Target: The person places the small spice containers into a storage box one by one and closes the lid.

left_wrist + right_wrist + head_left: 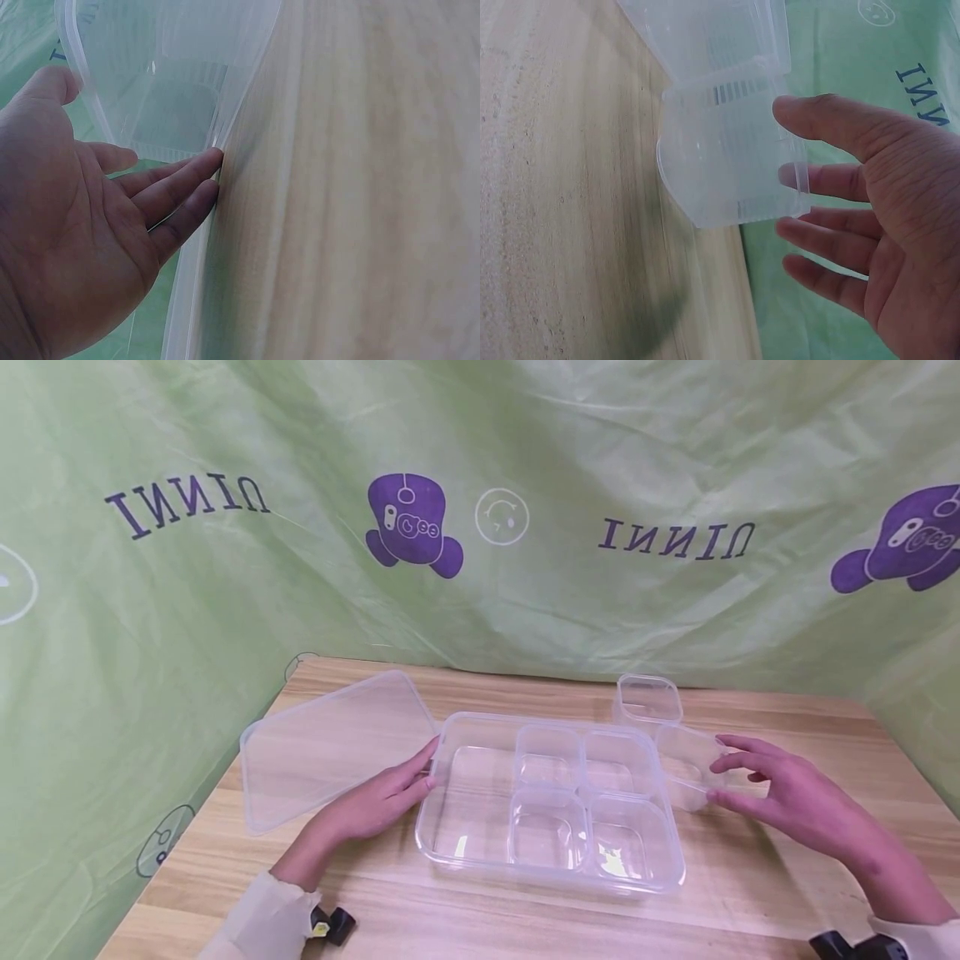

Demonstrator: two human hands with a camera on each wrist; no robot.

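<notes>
right grip point(791, 789) — perhaps touching clear tub point(681, 764)

Dressed pale, trimmed black

From here I see a loose off-white fabric sleeve point(258, 920) behind the bare left hand point(373, 803), a blocky black device point(342, 927) with a yellow patch point(321, 930) at its edge. The bare right hand point(795, 793) has a pale cloth cuff point(926, 937) and chunky black gadget point(881, 948).

Holds right hand point(915, 225) at rim of small clear plastic container point(720, 157), thumb outstretched, fingers spread, one fingertip seen through wall. Has second clear container point(712, 34) overlapping at top, wooden tabletop point(562, 180) with shadow point(652, 319) at left, green cloth point(840, 52) at right, printed with dark letters point(922, 94) and white smiley point(876, 11).
</notes>
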